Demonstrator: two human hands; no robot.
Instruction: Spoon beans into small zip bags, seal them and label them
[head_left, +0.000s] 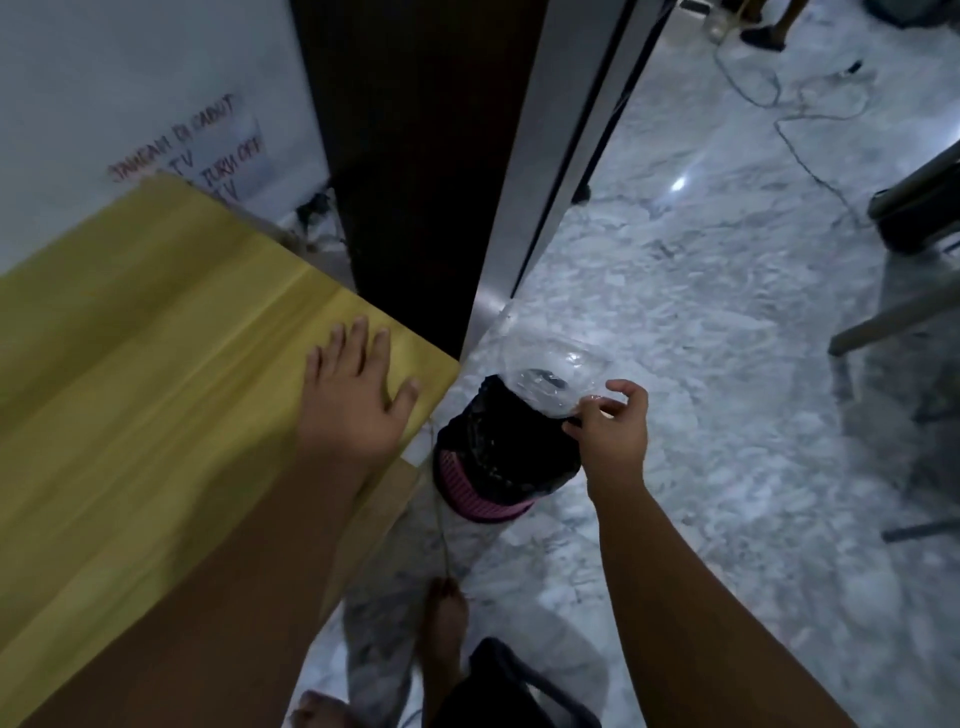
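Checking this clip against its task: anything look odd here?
Yes: the right hand pinches a clear plastic bowl above a black-lined pink bin, left hand flat on the wooden table. No beans, zip bags or labels show.

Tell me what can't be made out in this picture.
Head view only:
- Inside of the bin: hidden by its black liner and the clear container the right hand pinches above it.
- Wall note: blurred, lower part covered by the table.
- Person at the top edge: cut off by the frame, only feet show.
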